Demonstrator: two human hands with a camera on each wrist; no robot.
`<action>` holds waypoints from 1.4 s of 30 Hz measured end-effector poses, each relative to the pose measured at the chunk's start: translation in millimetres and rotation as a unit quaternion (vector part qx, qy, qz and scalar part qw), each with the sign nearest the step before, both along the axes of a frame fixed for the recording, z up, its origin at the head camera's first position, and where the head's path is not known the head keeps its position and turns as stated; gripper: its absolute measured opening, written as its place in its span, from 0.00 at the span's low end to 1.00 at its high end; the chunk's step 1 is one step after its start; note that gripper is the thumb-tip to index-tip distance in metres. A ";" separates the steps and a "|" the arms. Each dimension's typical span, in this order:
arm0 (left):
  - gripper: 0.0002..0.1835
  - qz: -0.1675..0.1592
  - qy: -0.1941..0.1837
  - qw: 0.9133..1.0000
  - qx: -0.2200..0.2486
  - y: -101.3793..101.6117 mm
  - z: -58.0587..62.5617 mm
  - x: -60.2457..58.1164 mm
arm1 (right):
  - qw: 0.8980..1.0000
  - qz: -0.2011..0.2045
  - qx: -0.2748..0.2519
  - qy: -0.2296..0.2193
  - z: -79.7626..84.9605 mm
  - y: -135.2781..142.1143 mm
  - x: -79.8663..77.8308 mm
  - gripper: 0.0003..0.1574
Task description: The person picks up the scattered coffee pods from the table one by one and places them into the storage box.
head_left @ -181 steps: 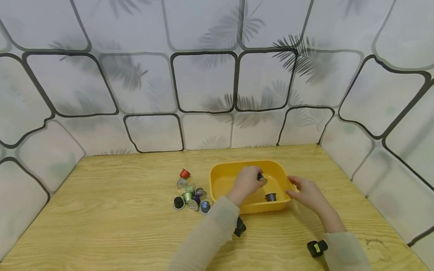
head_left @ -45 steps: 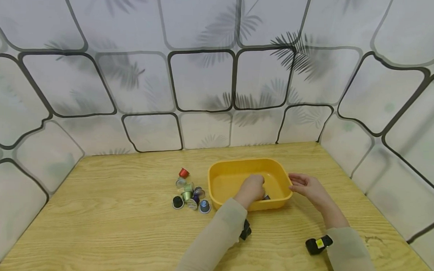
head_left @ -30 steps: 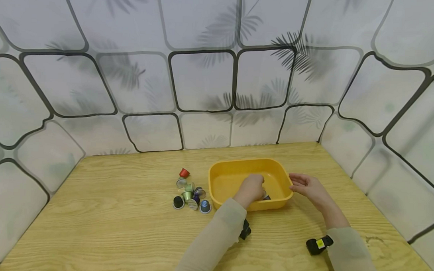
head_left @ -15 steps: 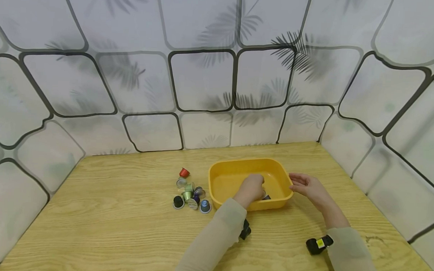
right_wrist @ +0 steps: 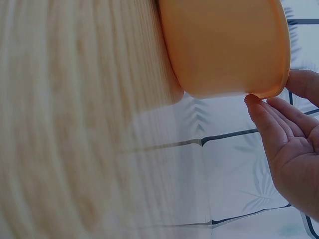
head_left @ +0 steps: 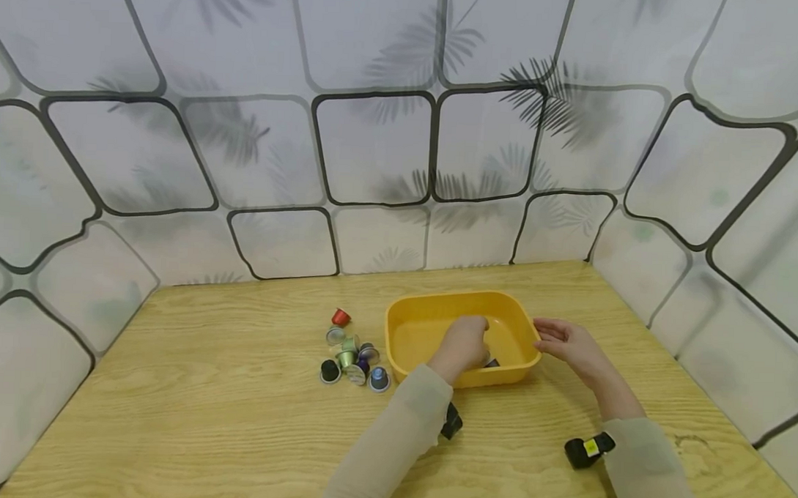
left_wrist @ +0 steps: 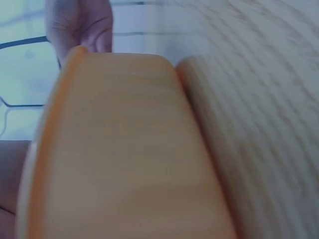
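Note:
In the head view my left hand is down inside the yellow tray, fingers curled at a coffee capsule. Only a sliver of silvery lid shows by the fingertips; my hand hides the rest. Just right of it lies a dark capsule. My right hand touches the tray's right end with extended fingers; in the right wrist view its fingers lie against the outer wall and the thumb is at the rim. The left wrist view shows mostly the tray's outer wall.
Left of the tray lies a loose cluster of several capsules: a red one, a green one, a black one, a blue one and others. Patterned curtains stand behind the wooden table and at both sides.
Six seconds ago my left hand held a dark capsule higher over the tray; it has since come down inside. My right thumb has drawn back from over the rim. Over the last second, almost no motion.

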State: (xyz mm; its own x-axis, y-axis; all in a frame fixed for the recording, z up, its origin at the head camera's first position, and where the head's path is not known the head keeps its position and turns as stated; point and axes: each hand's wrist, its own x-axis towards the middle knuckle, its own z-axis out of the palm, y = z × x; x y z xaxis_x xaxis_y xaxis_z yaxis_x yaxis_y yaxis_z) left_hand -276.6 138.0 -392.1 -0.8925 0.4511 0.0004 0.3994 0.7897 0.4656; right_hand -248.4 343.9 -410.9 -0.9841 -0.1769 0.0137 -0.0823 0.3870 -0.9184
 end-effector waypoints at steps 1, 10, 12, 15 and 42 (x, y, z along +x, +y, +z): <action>0.24 0.003 -0.007 1.000 0.005 -0.4 1.6 0.1 | 1.000 -0.001 0.000 0.000 -0.4 0.1 -0.1 0.36; 0.21 0.017 -0.010 0.997 0.069 -13.6 13.6 -4.2 | 1.000 0.002 -0.004 0.004 -3.1 0.9 -1.2 0.36; 0.20 0.015 -0.003 0.996 0.089 -18.5 14.7 -4.9 | 1.000 0.003 -0.006 0.004 -3.2 1.2 -1.4 0.36; 0.20 0.013 0.001 0.994 0.111 -26.1 14.8 -5.3 | 1.000 0.005 -0.007 0.005 -2.9 1.2 -1.4 0.35; 0.19 0.033 0.052 0.983 0.172 -105.8 21.7 0.6 | 1.000 0.006 0.016 0.009 0.2 -0.1 -0.8 0.35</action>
